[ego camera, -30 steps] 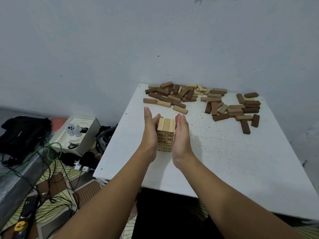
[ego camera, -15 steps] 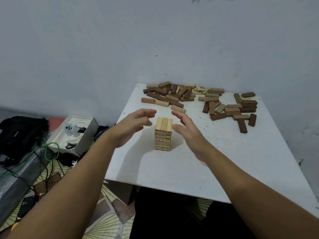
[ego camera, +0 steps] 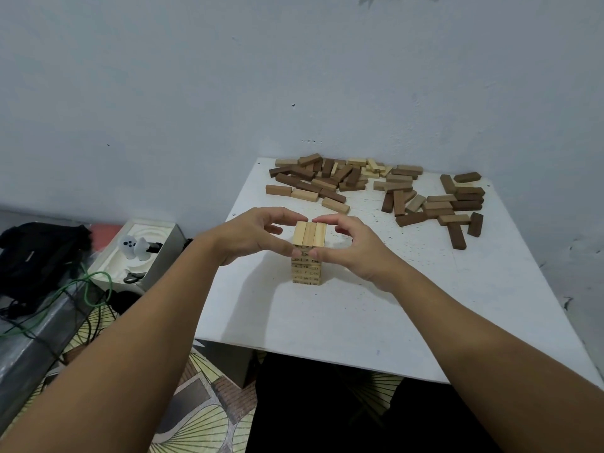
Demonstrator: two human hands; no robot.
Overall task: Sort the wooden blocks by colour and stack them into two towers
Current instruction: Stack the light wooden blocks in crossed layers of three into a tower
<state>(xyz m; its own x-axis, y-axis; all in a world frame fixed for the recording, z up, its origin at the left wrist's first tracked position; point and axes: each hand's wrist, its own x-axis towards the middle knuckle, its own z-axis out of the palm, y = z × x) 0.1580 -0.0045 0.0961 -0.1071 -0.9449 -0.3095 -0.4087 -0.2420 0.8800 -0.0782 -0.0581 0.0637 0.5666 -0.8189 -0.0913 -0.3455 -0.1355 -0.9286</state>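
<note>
While light tower stands mid-table, left hand and right hand curl round top layer, thumbs on near face, forefingers behind. Grip narrow, pinching tower. Loose blocks scattered along far edge, mixed brown and pale.

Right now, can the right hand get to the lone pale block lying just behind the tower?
Probably yes: the right hand pinches the tower, but only bare table separates it from the pale block.

tower: pale wood, smooth, matt
loose blocks: pale and dark brown wood, matt
surface: white, matt, speckled
</note>
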